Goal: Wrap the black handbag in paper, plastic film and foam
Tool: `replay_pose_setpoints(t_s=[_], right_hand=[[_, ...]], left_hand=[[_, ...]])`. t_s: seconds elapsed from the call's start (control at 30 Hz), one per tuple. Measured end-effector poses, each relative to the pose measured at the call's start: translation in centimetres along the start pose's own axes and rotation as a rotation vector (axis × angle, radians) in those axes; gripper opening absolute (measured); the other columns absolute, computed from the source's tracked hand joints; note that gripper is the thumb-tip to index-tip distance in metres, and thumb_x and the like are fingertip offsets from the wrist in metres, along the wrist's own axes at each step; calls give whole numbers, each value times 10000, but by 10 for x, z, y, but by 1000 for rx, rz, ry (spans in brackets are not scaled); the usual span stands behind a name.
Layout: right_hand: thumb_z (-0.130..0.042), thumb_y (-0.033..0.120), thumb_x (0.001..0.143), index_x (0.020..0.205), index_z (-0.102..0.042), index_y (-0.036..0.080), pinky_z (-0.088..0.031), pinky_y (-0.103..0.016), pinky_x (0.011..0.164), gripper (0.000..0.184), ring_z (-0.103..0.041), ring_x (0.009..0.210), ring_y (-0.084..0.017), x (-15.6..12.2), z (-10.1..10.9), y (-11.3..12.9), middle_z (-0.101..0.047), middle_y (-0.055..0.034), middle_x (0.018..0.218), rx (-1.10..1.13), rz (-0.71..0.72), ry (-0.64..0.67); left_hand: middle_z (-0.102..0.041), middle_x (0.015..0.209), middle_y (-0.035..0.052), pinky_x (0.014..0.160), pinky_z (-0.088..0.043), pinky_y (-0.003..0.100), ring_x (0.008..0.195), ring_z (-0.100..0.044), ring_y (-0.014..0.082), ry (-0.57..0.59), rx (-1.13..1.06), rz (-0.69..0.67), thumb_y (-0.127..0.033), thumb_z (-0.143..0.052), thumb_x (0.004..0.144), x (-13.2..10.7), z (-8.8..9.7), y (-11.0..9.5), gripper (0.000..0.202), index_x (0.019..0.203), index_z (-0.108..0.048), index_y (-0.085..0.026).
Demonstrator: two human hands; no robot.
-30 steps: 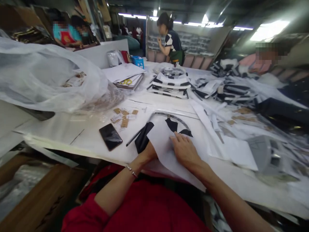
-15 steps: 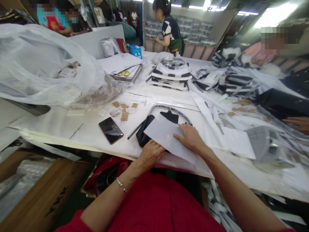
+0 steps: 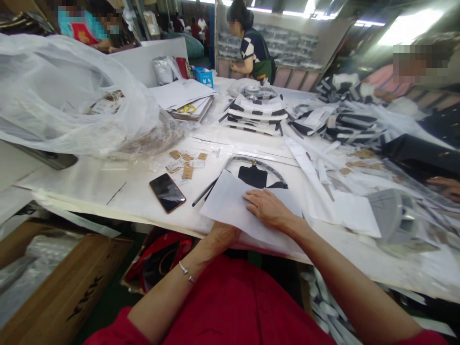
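Right hand (image 3: pixel 269 207) rests unclenched on sheet (image 3: pixel 226 201); at table edge (image 3: pixel 140 216), left hand (image 3: pixel 223 235) (partly covered) has unclear grip.

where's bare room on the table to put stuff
The widest bare patch of table lies left of the phone, between the plastic bag and the near edge. A narrow band, crossed by thin lines, runs between the stacked pieces and the handle. Crowded: the right side, with white strips and papers, and around the right hand and white sheet.
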State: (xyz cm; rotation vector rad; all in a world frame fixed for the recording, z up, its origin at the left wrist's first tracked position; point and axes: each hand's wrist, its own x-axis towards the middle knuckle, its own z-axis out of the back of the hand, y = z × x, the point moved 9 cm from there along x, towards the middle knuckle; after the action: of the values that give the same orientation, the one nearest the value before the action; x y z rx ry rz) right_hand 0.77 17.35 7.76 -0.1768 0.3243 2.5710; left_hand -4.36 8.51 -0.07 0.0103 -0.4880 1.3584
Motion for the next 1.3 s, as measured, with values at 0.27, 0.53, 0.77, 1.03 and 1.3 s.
replay_pose_setpoints(t_s=[0.27,0.53,0.77,1.03,1.3], right_hand=[[-453,350,994,1386,-541,232,-200,-505,1192,419,-373,1415,-256,23,11,-12,-504,-56,1474,-41,205,33],[-672,365,883,1279,-628,192,-404,-461,1040,435,-565,1198,-302,20,58,8,-613,-125,1333,-175,221,-50],[-640,539,870,1424,-491,146,-358,-470,1140,696,-454,1359,-309,-36,28,36,-496,-165,1461,32,330,33],[-465,193,967,1350,-562,128,-374,-520,1130,400,-485,1340,-282,-18,8,6,-549,-151,1414,-32,179,-121],[-447,183,963,1291,-616,154,-478,-406,1045,370,-619,1194,-238,-15,0,-1,-644,-127,1304,22,136,-147]], left_hand=[[-667,1266,93,1174,-343,444,1261,-560,249,-5,37,-91,-163,-441,961,1,25,-13,360,1282,-604,-182],[-694,1208,86,1155,-353,474,1267,-552,264,-102,31,-130,-437,-460,983,7,52,-23,381,1210,-651,-197],[-757,906,38,968,-517,362,940,-701,201,-20,-201,-93,-397,-335,1024,12,54,-19,417,1004,-709,-213],[-700,1206,96,1013,-488,393,1134,-641,213,-177,-318,-100,-437,-382,1009,21,73,-17,437,1252,-622,-166],[-698,1200,113,1004,-495,417,1149,-634,211,-173,-327,-116,-431,-442,990,19,69,-15,404,1241,-626,-172]])
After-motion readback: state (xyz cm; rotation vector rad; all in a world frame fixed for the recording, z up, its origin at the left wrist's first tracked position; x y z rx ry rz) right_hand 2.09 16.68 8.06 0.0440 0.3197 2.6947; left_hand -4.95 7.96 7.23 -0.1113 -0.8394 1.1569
